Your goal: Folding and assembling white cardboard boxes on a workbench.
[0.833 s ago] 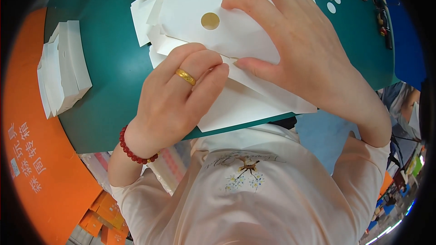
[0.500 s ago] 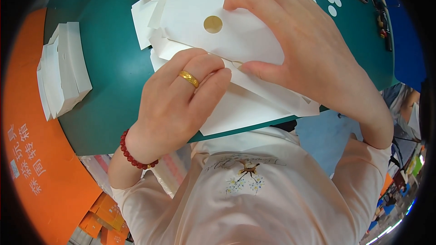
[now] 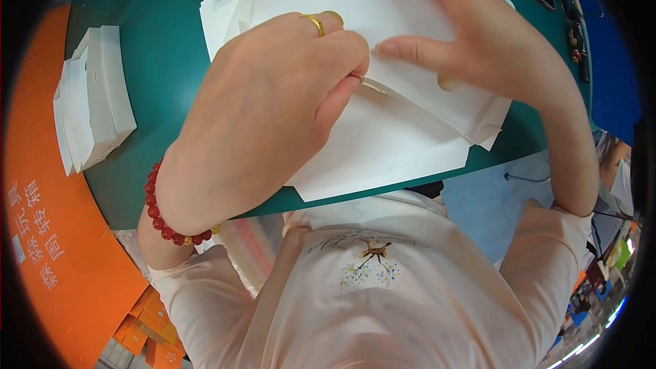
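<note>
left hand (image 3: pixel 273 99) is pinching the near edge of the card (image 3: pixel 400 14), right hand (image 3: pixel 468 34) is arching spread over it, and it's looking maybe half-folded between them, flap (image 3: pixel 488 138) sticking out, while a shaped box (image 3: pixel 109 99) is sitting left of the left hand

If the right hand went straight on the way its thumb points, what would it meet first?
Most likely the left hand: its curled fingers lie just left of the right hand's thumb tip. Depth is unclear; the thumb might brush the white card first.
</note>
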Available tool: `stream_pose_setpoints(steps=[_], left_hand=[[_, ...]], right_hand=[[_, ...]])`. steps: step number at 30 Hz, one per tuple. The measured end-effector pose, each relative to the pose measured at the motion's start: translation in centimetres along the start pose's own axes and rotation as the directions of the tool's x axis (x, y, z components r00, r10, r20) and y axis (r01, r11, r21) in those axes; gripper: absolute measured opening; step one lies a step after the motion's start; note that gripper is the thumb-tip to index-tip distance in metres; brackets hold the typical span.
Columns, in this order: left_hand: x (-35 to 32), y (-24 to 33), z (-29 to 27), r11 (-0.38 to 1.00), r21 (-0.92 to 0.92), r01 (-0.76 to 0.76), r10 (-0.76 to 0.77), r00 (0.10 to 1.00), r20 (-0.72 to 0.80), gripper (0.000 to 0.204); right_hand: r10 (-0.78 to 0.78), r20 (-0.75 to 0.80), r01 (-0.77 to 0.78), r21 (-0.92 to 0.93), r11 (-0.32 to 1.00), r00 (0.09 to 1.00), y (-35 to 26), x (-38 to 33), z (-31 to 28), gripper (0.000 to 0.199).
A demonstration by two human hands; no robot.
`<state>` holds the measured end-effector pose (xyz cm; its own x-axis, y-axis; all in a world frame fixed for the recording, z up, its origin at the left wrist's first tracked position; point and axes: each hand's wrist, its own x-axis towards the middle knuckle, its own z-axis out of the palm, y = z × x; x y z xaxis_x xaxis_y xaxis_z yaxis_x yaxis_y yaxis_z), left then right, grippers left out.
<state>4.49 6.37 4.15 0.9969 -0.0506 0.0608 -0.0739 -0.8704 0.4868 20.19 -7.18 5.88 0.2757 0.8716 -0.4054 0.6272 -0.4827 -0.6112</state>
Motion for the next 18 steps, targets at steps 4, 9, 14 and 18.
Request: stream_pose_setpoints(steps=[4,9,14,18], left_hand=[[0.1,0.4,0.0,0.999,0.039,-0.018,0.018,1.0,0.001,0.012],[-0.1,0.0,0.5,0.994,0.058,-0.094,0.096,0.995,-0.037,0.013],[-0.9,-1.6,1.6,0.976,-0.049,-0.213,0.206,0.972,-0.112,0.014],[-0.7,-1.7,1.4,0.972,-0.085,-0.221,0.213,0.973,-0.093,0.013]], right_hand=[[0.186,0.247,-0.2,0.034,0.979,0.951,-1.3,-0.8,-3.1,0.079],[-0.741,-0.235,0.718,-0.188,0.67,0.63,8.4,-0.7,1.8,0.082],[-0.098,0.007,0.098,-0.181,0.979,0.995,1.8,0.2,0.1,0.089],[-0.113,0.024,0.115,-0.175,0.978,0.993,1.0,-0.2,-0.1,0.091]])
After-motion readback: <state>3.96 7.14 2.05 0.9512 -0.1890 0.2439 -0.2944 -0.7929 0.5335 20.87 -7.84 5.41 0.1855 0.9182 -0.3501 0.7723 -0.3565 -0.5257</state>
